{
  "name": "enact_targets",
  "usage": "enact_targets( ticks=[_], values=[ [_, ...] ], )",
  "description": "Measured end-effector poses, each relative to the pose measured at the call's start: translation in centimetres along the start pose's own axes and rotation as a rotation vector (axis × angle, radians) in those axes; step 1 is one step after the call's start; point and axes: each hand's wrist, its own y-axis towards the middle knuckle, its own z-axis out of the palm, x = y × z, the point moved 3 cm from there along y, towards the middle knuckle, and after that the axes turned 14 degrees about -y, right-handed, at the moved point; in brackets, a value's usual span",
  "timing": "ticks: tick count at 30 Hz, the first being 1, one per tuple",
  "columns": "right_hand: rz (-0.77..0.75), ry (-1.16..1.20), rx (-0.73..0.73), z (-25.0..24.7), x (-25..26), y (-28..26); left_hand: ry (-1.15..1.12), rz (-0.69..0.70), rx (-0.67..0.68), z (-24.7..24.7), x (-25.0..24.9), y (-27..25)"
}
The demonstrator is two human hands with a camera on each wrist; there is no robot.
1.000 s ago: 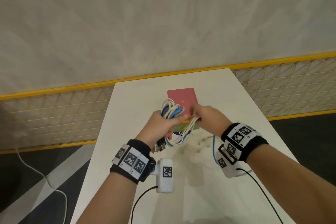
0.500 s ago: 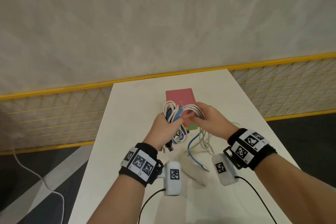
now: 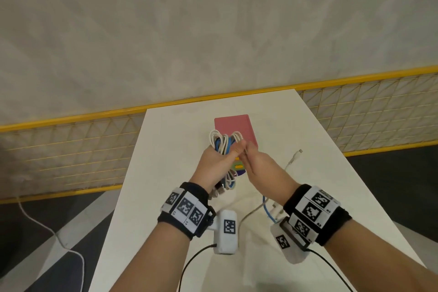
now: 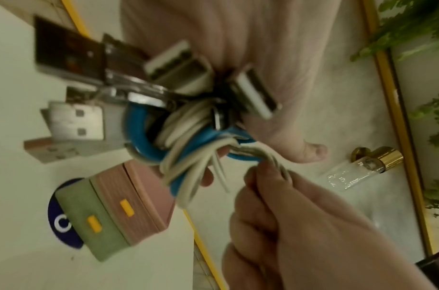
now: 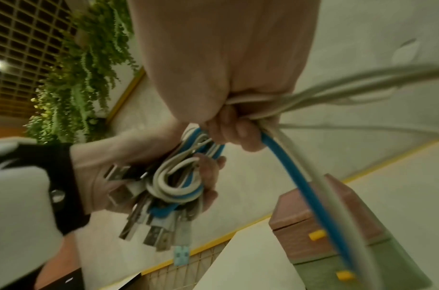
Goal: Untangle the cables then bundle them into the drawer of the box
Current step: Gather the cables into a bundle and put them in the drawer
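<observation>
My left hand grips a coiled bundle of white and blue cables above the table, in front of the pink box. Several USB plugs hang from the bundle's lower end. My right hand is close against the left and pinches the loose white and blue strands coming off the bundle. Those strands trail down to the table; a white connector end lies to the right and a blue tail near my right wrist. The box has pink and green drawer fronts with yellow tabs, both pushed in.
The white table is narrow, with its left and right edges close by. A round blue sticker sits beside the box. A yellow-framed wire fence runs behind the table. A white cord lies on the floor at left.
My right hand has drawn the loose strands from over the bundle's top back to the left hand's side. The trailing ends shifted; a white connector now lies out to the right.
</observation>
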Motion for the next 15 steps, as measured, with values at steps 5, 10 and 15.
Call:
enact_targets(
  ticks=[5, 10, 15],
  values=[
    [-0.116, -0.2, 0.086, -0.2, 1.6, 0.6, -0.171, -0.132, -0.055, 1.0, 0.8, -0.4],
    [-0.181, 0.043, 0.08, -0.3, 1.4, -0.5, -0.299, -0.055, -0.214, 0.0, 1.2, -0.1],
    [-0.076, 0.191, 0.053, 1.5, -0.9, -2.7, -0.42, 0.06, -0.334, -2.1, -0.6, 0.8]
  ],
)
